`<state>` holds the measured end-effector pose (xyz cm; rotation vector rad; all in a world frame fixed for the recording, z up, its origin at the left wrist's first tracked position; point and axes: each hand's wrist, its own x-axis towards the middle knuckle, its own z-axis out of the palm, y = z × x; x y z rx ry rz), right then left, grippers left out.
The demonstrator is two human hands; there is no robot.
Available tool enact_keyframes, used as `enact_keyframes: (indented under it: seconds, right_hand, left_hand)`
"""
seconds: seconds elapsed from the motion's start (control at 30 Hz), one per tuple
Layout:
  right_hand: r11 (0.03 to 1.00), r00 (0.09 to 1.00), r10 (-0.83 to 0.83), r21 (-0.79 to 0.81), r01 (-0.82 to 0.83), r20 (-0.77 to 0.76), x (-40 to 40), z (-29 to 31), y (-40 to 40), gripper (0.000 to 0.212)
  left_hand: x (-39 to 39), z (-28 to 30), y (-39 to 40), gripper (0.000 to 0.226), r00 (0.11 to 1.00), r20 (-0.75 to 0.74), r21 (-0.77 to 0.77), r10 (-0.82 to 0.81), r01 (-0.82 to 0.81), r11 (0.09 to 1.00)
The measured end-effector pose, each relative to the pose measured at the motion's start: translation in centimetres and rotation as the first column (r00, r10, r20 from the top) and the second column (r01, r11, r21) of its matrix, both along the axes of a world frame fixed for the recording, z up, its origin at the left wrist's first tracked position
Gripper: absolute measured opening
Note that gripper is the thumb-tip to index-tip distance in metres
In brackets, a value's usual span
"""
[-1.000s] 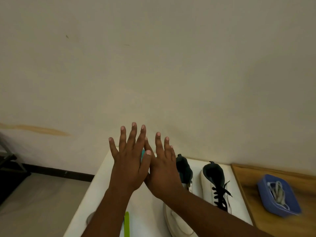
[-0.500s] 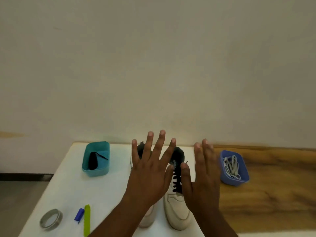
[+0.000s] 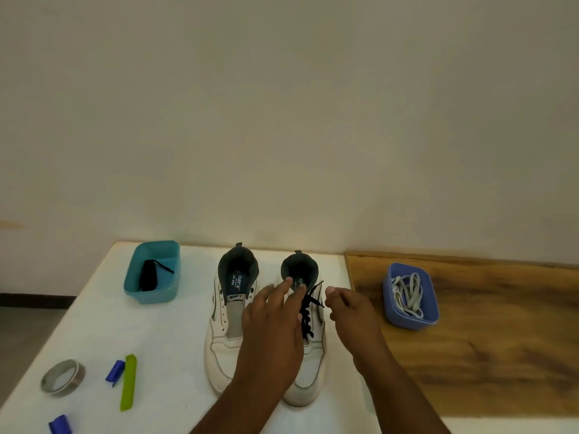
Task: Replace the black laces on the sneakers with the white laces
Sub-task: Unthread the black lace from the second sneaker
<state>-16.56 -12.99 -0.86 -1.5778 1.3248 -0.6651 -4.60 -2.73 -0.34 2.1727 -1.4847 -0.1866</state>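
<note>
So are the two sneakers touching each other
Cannot tell. In the head view the left hand covers the strip between the unlaced sneaker and the black-laced sneaker, hiding any contact or gap.

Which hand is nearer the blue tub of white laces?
Right. The right hand hangs beside the laced sneaker, just short of the blue tub. The left hand is farther, over the sneakers.

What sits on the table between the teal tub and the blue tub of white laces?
In the head view, the two sneakers: the unlaced sneaker, then the black-laced sneaker, with both hands over it.
</note>
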Motion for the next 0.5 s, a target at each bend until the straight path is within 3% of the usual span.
enact_keyframes:
  seconds: [0.1,0.23,0.33,0.4,0.47,0.5]
  right_hand:
    - [1.000,1.000,-0.003,0.012,0.003,0.017,1.4,-0.9,-0.2,0.035]
    - [0.994,0.999,-0.046,-0.097,0.047,0.015,2.8,-2.1,-1.6,0.020]
    - [0.987,1.000,-0.003,-0.158,0.007,0.024,3.4,-2.5,-2.0,0.010]
    - [0.995,0.998,0.000,-0.102,0.006,0.066,3.7,-2.2,-2.3,0.015]
    - [0.993,0.956,-0.118,0.021,0.116,0.267,4.0,-1.0,-2.4,0.017]
    - [0.976,0.890,-0.215,0.051,0.213,0.402,3.9,-0.1,-2.5,0.018]
  left_hand:
    - [1.2,-1.1,-1.5,0.062,0.985,-0.155,-0.080,-0.079,0.067,0.995]
    - [3.5,-2.2,-3.1,0.071,0.921,-0.376,-0.108,-0.099,0.062,0.992]
    - [4.2,-2.8,-2.9,0.080,0.917,-0.381,-0.093,-0.118,0.089,0.992]
    - [4.5,-3.0,-2.8,0.080,0.923,-0.351,-0.087,-0.159,0.136,0.987]
    - [4.9,-3.2,-2.8,0.076,0.939,-0.294,-0.073,-0.177,0.163,0.984]
    - [5.0,-3.4,-2.8,0.071,0.948,-0.261,-0.071,-0.183,0.170,0.983]
